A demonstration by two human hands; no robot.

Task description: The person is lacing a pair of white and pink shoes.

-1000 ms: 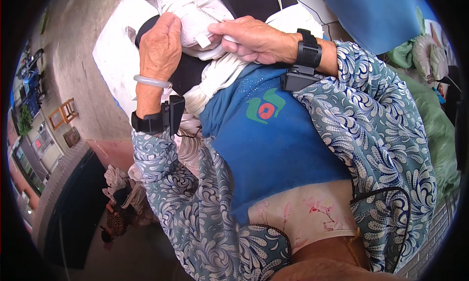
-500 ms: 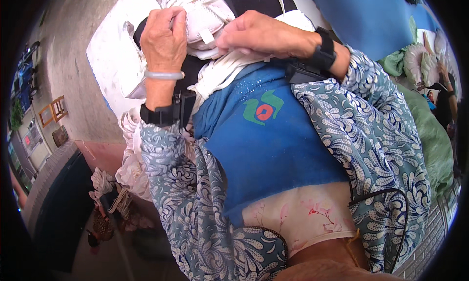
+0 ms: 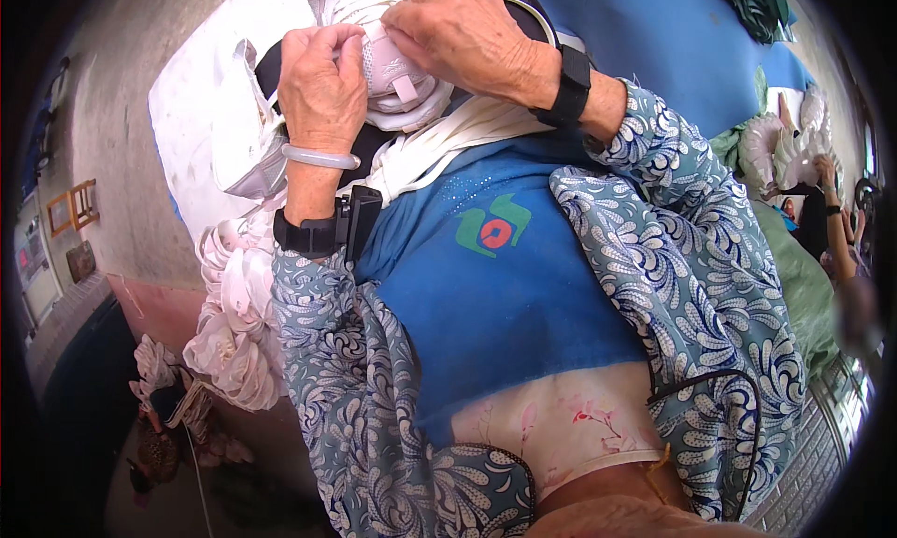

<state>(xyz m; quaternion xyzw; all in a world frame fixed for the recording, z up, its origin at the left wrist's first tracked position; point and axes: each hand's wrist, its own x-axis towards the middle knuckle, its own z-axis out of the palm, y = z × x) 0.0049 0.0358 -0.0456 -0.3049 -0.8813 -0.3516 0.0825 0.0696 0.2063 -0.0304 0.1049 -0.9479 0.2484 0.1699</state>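
A pale pink and white sneaker (image 3: 404,94) with a small tab lies at the top centre, on dark cloth over my lap. My left hand (image 3: 322,85) is at its left side, thumb and forefinger pinched together. From the right, my right hand (image 3: 472,38) reaches over the shoe with its fingertips closed at the upper part. What either pinch holds is hidden by the fingers. Between the shoe and my blue apron (image 3: 523,286) runs a bundle of cream laces (image 3: 448,150). Left of my left hand is a white shoe-like piece (image 3: 248,136), partly covered.
Several pale shoe pieces (image 3: 234,304) hang in a heap beside my left forearm. A blue surface (image 3: 645,47) spreads at the upper right. Beyond it, another person's hand (image 3: 824,171) touches pale pieces (image 3: 794,145) beside a green sack (image 3: 794,267). A wooden frame (image 3: 72,208) stands far left.
My right hand has moved up and left, from the shoe's right side to over its upper part. The left hand stays pinched, slightly lower in view. More of the shoe's tab end shows.
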